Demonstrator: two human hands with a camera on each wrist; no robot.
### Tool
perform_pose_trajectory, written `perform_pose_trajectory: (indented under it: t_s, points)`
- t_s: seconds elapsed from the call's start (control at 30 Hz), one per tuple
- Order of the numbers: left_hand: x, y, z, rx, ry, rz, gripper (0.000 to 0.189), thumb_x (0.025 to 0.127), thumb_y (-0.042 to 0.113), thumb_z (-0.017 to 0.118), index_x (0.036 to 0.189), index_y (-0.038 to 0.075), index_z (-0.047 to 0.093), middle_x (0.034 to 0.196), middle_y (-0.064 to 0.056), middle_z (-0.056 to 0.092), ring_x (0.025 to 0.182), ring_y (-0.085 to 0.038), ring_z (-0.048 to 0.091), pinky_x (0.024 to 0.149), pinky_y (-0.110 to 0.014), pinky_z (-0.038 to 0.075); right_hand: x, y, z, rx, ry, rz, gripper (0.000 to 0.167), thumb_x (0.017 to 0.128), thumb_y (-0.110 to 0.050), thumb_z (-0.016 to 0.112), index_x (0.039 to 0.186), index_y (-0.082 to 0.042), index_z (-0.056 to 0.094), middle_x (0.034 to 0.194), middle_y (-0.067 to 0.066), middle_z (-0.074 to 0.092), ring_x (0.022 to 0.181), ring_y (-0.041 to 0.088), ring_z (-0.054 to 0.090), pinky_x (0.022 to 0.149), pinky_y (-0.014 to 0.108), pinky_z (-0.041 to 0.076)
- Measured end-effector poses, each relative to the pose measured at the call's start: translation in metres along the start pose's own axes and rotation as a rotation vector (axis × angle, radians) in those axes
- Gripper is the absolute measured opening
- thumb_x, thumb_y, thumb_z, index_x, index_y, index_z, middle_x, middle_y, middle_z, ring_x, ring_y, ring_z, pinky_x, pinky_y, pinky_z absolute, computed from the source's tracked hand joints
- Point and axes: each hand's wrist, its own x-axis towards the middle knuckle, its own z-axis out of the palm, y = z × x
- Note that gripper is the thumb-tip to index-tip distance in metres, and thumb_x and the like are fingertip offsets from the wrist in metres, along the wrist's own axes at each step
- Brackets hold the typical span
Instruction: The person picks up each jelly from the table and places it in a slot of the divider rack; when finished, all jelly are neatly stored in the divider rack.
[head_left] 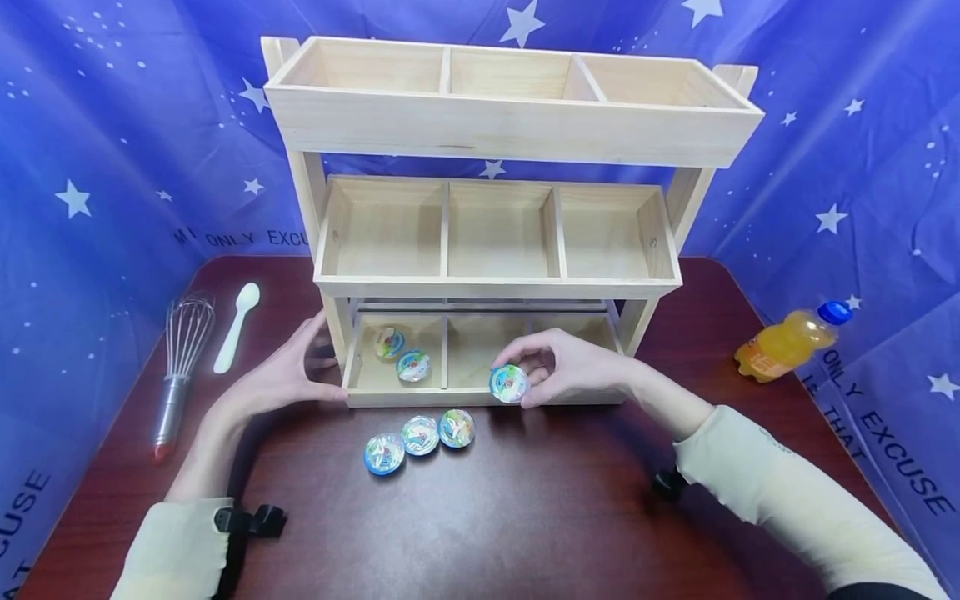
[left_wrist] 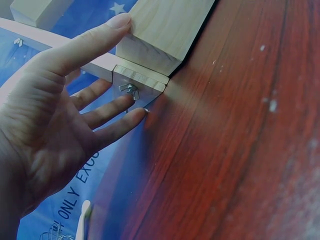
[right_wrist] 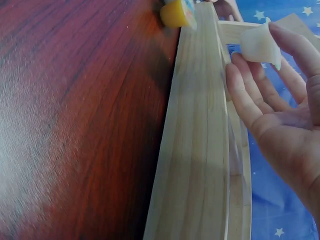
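My right hand [head_left: 573, 367] pinches a small jelly cup [head_left: 508, 384] between thumb and fingers, over the front edge of the bottom tier of a wooden three-tier rack [head_left: 495, 125]. In the right wrist view this jelly cup [right_wrist: 260, 45] has a whitish body. My left hand [head_left: 281, 375] rests at the rack's lower left corner; in the left wrist view its thumb touches the wood and its extended fingers lie by a wing nut [left_wrist: 129, 90]. Two jelly cups [head_left: 413, 365] lie in the bottom left compartment. Three more jelly cups [head_left: 420, 435] stand on the table before the rack.
A whisk [head_left: 180, 358] and a white spoon [head_left: 237, 327] lie on the dark red table [head_left: 480, 533] at the left. At the right is a bottle of orange drink [head_left: 791, 342], lying tilted near the blue star curtain [head_left: 855, 167].
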Motion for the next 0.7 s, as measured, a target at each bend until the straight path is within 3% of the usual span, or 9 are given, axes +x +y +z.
perform_pose_trajectory:
  t_s: [0.4, 0.7]
  points:
    - [0.002, 0.000, -0.001, 0.001, -0.006, 0.008, 0.134, 0.072, 0.025, 0.095, 0.162, 0.050, -0.001, 0.164, -0.019, 0.022, 0.138, -0.048, 0.053, 0.110, -0.057, 0.048, 0.022, -0.008, -0.015, 0.058, 0.012, 0.101, 0.062, 0.083, 0.001, 0.079, 0.140, 0.002, 0.056, 0.108, 0.003, 0.074, 0.098, 0.013, 0.071, 0.078, 0.025, 0.061]
    - [0.001, 0.001, 0.000, 0.001, -0.007, 0.001, 0.133, 0.073, 0.025, 0.095, 0.162, 0.049, -0.001, 0.164, -0.019, 0.023, 0.140, -0.046, 0.051, 0.111, -0.058, 0.047, 0.045, -0.010, -0.019, -0.028, 0.083, 0.167, 0.064, 0.082, -0.002, 0.080, 0.142, -0.005, 0.058, 0.117, 0.003, 0.071, 0.109, 0.017, 0.069, 0.093, 0.031, 0.060]
